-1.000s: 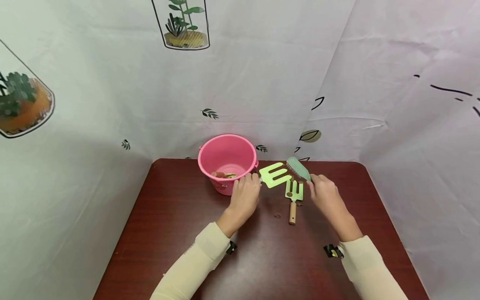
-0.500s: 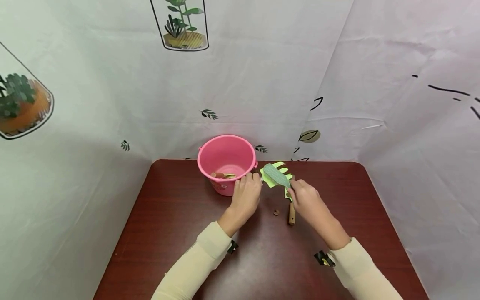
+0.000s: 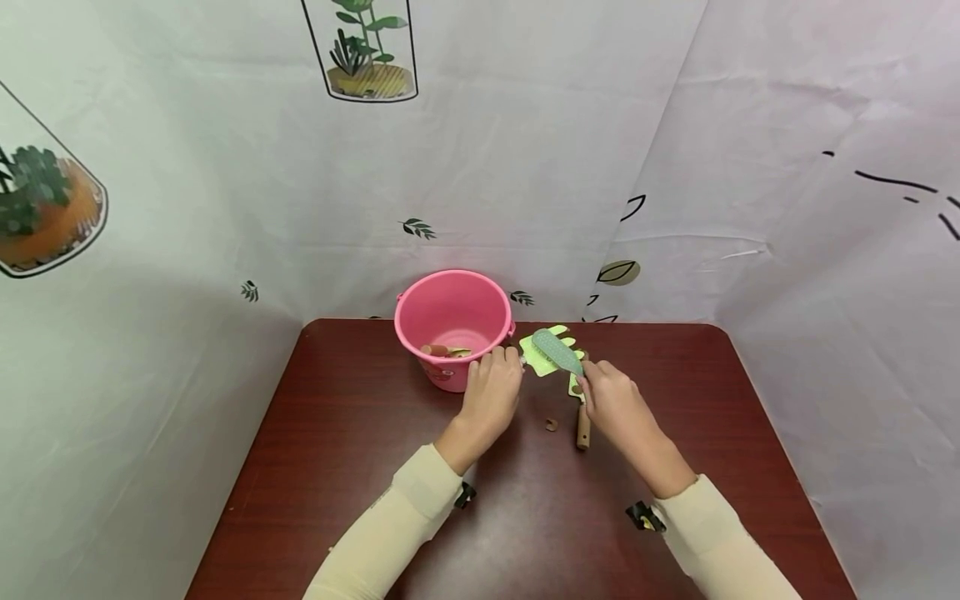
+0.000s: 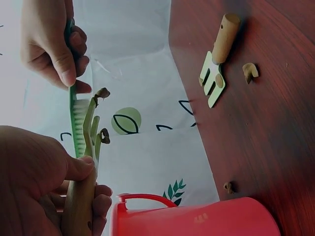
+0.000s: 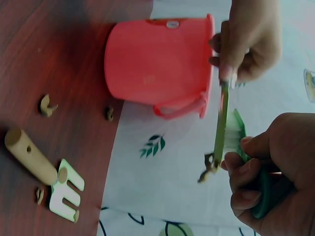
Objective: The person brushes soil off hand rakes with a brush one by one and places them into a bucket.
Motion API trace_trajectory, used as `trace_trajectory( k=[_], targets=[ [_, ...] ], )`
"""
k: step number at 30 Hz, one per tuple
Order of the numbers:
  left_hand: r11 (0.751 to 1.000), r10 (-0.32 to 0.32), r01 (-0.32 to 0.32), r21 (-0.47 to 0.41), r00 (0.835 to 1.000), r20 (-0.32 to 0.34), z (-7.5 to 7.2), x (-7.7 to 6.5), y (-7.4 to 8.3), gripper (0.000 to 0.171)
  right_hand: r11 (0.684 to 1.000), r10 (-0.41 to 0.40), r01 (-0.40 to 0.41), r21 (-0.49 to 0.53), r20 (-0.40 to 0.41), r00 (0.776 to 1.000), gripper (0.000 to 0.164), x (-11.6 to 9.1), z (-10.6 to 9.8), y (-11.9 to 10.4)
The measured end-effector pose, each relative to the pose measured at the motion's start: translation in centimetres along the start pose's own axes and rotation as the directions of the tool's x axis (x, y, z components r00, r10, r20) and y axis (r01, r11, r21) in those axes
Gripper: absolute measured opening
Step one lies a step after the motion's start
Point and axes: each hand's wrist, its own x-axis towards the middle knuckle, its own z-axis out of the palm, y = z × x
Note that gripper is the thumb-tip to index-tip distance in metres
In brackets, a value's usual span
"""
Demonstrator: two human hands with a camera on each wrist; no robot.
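Note:
My left hand (image 3: 493, 387) grips the wooden handle (image 4: 78, 206) of a light green garden hand fork (image 3: 532, 358), held just right of the pink bucket (image 3: 447, 377). In my right hand (image 3: 618, 408) is a green brush (image 3: 555, 347), its pale bristles against the flat of the fork's head and partly covering it in the head view. Brown curled scraps (image 5: 209, 167) cling to the tine ends. A second hand fork (image 4: 222, 42) lies on the table below the right hand, with its head partly hidden in the head view.
The bucket stands at the back of the dark red table (image 3: 360, 450), near the patterned cloth wall (image 3: 480, 167). Inside it lies a wooden-handled tool (image 3: 435, 350). A brown scrap (image 3: 551, 425) lies left of the second fork, and others lie nearby.
My right hand has brought the brush leftward from beside the tines onto the fork's head, then shifted only slightly. The left hand and its fork stay nearly still.

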Motion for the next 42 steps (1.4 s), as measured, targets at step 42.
trace_trajectory(
  k=[42],
  targets=[
    [0.99,-0.027,0.036,-0.137,0.997,0.07,-0.2,-0.7,-0.3,0.021,0.976,0.215,-0.215,0.013,0.012,0.976,0.023,-1.6,0.2,6.9]
  ],
)
